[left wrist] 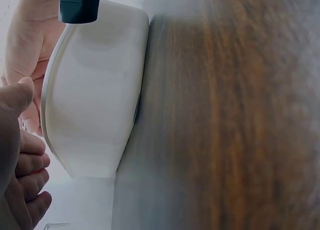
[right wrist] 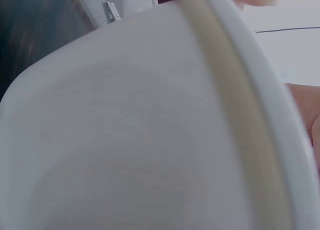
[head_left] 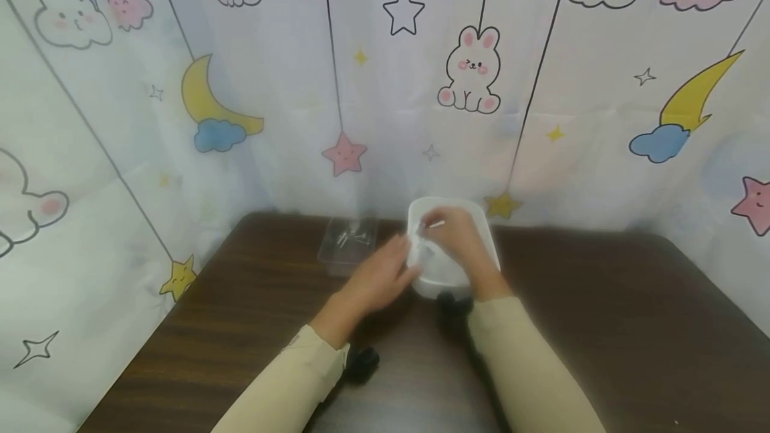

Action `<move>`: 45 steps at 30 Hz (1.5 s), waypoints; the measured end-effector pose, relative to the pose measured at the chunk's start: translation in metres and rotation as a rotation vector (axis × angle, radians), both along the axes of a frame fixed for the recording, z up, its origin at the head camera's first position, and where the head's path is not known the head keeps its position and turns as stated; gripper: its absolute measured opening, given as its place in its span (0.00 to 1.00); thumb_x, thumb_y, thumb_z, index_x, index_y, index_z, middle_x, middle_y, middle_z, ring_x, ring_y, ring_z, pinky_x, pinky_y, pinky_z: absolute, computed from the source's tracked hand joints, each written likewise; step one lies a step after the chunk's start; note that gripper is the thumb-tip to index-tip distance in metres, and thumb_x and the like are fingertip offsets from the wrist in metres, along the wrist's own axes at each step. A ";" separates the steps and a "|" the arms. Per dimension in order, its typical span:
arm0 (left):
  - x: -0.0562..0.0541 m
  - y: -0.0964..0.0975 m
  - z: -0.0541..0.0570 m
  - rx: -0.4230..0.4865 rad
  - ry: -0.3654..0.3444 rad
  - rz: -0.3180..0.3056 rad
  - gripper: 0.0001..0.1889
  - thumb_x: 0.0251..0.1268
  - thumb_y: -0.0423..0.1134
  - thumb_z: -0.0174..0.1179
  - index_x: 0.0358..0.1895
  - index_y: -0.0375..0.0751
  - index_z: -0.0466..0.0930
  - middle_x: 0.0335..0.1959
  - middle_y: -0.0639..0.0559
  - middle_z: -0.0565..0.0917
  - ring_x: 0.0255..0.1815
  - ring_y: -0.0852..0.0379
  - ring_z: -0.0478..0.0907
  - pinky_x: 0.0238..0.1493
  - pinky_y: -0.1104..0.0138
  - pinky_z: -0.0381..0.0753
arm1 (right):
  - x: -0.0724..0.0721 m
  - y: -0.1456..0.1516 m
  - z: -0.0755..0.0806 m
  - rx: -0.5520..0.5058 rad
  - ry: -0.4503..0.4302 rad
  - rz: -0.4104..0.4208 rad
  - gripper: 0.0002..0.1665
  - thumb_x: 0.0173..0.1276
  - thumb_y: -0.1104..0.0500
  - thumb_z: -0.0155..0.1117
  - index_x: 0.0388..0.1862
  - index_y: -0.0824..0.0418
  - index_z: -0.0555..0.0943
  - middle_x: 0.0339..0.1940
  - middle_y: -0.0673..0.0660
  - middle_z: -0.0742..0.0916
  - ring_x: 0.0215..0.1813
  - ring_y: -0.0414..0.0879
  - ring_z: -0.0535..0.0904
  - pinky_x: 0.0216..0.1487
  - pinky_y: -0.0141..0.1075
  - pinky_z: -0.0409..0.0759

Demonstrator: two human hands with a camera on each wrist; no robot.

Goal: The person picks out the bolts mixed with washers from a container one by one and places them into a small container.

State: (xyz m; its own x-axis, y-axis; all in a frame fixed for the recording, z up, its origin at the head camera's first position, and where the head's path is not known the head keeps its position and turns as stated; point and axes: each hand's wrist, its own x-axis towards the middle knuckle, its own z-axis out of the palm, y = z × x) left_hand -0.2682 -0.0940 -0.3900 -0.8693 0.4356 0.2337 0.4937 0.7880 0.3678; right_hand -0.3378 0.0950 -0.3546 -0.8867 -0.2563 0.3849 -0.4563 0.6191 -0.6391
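Observation:
A white rounded basin (head_left: 450,271) stands on the table, its side wall (left wrist: 95,95) filling much of the left wrist view. My right hand (head_left: 452,229) reaches over it, fingertips bent together inside the rim. Between them shows a small pale stick-like piece (head_left: 438,224), mostly hidden by the fingers. My left hand (head_left: 379,276) is at the basin's left rim, its fingers loosely extended and holding nothing. Just left of that hand sits a clear plastic box (head_left: 329,252) with several small shiny metal pieces (head_left: 355,239) in it.
The brown wooden table (head_left: 601,313) meets a white curtain (head_left: 289,85) printed with cartoon bunnies, stars and clouds behind the basin and box. Black wrist mounts (head_left: 362,365) sit below both wrists, close over the tabletop.

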 end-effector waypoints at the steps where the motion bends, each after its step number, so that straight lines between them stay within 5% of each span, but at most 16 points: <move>1: 0.000 0.000 0.000 -0.003 -0.002 0.002 0.35 0.76 0.54 0.47 0.78 0.42 0.52 0.79 0.46 0.55 0.79 0.46 0.52 0.78 0.52 0.54 | 0.000 0.000 0.000 -0.001 -0.001 -0.004 0.12 0.57 0.62 0.72 0.41 0.62 0.87 0.41 0.59 0.90 0.41 0.53 0.87 0.50 0.46 0.84; 14: 0.001 -0.008 0.007 0.026 0.050 -0.019 0.32 0.75 0.52 0.50 0.77 0.44 0.58 0.77 0.45 0.60 0.78 0.47 0.56 0.77 0.52 0.56 | 0.006 -0.009 0.001 -0.003 -0.046 -0.035 0.14 0.62 0.57 0.70 0.44 0.62 0.86 0.43 0.60 0.90 0.43 0.53 0.87 0.51 0.46 0.84; 20: 0.002 -0.027 0.011 0.015 0.051 0.025 0.34 0.75 0.54 0.49 0.75 0.38 0.59 0.78 0.42 0.59 0.79 0.45 0.54 0.78 0.52 0.54 | 0.006 -0.016 0.001 -0.038 0.012 -0.014 0.12 0.61 0.59 0.71 0.42 0.64 0.86 0.41 0.61 0.90 0.38 0.53 0.87 0.44 0.44 0.86; 25: 0.002 -0.051 0.014 0.026 0.084 0.063 0.33 0.76 0.52 0.49 0.75 0.35 0.60 0.77 0.40 0.59 0.79 0.43 0.54 0.78 0.50 0.54 | 0.008 -0.023 0.001 -0.058 0.070 -0.001 0.11 0.62 0.60 0.70 0.42 0.64 0.86 0.42 0.61 0.90 0.43 0.55 0.87 0.49 0.45 0.85; 36: -0.003 -0.107 0.010 0.043 0.013 0.199 0.33 0.77 0.51 0.48 0.76 0.34 0.56 0.79 0.40 0.55 0.79 0.42 0.50 0.78 0.48 0.52 | 0.014 -0.039 0.002 -0.031 0.074 0.032 0.09 0.63 0.60 0.69 0.41 0.63 0.86 0.42 0.60 0.90 0.42 0.53 0.87 0.48 0.43 0.86; 45: -0.006 -0.124 0.003 0.026 -0.088 0.222 0.35 0.77 0.52 0.46 0.76 0.31 0.54 0.79 0.37 0.52 0.80 0.39 0.48 0.78 0.46 0.50 | 0.020 -0.057 -0.001 0.032 0.139 0.112 0.10 0.63 0.59 0.70 0.41 0.62 0.87 0.42 0.58 0.90 0.44 0.51 0.86 0.51 0.43 0.85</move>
